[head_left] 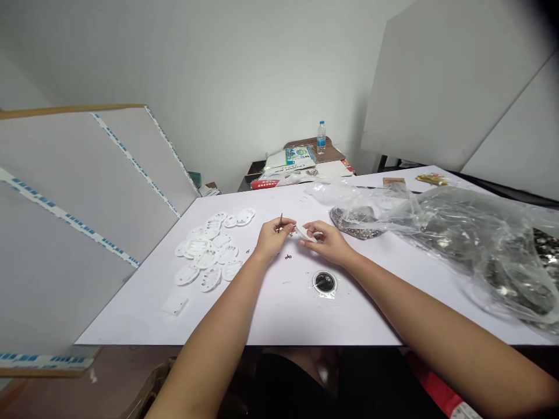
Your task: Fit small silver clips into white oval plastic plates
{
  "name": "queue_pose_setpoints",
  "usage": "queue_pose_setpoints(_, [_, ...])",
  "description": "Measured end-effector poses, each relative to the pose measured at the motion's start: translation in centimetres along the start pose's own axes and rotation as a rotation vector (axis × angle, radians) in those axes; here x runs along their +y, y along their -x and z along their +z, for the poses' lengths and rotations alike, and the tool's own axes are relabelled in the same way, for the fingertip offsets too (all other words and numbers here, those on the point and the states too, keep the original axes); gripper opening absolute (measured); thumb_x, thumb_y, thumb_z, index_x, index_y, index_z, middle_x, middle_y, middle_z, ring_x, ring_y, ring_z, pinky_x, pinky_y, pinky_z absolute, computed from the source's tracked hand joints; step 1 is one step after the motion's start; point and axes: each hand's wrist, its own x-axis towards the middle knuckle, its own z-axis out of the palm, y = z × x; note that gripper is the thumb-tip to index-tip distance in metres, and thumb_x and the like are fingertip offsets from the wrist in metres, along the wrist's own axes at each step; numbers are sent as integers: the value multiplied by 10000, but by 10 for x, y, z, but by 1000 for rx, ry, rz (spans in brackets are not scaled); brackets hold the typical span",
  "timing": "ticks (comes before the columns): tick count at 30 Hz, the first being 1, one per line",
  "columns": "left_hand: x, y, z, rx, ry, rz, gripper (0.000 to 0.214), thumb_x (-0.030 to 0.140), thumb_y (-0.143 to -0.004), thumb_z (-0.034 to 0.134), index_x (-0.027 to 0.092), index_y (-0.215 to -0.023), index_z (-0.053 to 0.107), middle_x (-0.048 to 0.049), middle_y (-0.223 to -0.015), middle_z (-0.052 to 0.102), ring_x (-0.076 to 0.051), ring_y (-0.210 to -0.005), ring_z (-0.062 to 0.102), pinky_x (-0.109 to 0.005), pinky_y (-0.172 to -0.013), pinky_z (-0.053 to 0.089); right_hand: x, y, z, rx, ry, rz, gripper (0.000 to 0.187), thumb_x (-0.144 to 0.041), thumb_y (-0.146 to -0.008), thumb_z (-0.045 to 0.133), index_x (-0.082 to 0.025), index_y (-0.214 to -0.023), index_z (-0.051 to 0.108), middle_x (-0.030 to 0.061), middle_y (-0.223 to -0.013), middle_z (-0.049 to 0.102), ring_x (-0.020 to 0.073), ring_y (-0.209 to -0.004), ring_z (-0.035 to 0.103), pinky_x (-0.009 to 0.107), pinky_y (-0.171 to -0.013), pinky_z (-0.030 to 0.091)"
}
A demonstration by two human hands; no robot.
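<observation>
Over the middle of the white table, my left hand (pixel 274 237) is closed, with a thin dark stick-like tool (pixel 280 223) poking up between its fingers. Its fingertips meet the edge of a white disc-like piece (pixel 304 234), where a tiny part too small to name shows. My right hand (pixel 325 240) pinches that white piece from the other side and tilts it. Below the hands lies a small dark metal part (pixel 288 256). Nearer to me is a round black dish with a white rim (pixel 325 282). A cluster of white oval pieces with slots (pixel 205 256) spreads to the left.
A small white block (pixel 175 304) lies at the table's front left. Clear plastic bags of shiny metal pieces (pixel 463 233) cover the right side. Tall panels stand left and right. Behind the table are a water bottle (pixel 321 142) and stacked packages (pixel 288 158).
</observation>
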Motion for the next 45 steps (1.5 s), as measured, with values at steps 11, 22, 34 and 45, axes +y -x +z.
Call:
queue_pose_setpoints(11, [3,3,2,-15,-31,3,307,404,-751,702,160,-937,699,-55,-932,685,-81,-654,541,-226,-638,430,2,0,-4,89,229,-20,371,-387,-595,856,-202,-876,700,77,-1063,504,206,-886,565,353,-758,489])
queue_pose_setpoints(22, [0,7,3,-28,-282,98,299,391,-821,623,183,-1011,723,-68,-997,715,-133,-761,581,-272,-737,450,-3,0,-3,69,187,-25,230,-279,-807,641,-208,-1025,626,51,-949,627,161,-702,532,312,-651,443])
queue_pose_setpoints(34, [1,7,1,11,-450,155,165,304,-828,593,204,-898,706,-51,-974,669,-154,-848,591,-270,-737,426,-4,3,4,67,38,25,321,-274,-809,638,-206,-1113,561,79,-1110,632,190,-877,598,326,-710,505])
queue_pose_setpoints(45, [-2,6,3,31,-306,65,152,318,-784,643,195,-867,677,-28,-894,694,-129,-788,582,-262,-743,420,-6,4,2,117,109,35,300,-252,-795,625,-210,-1089,585,60,-1060,649,179,-800,580,309,-653,474])
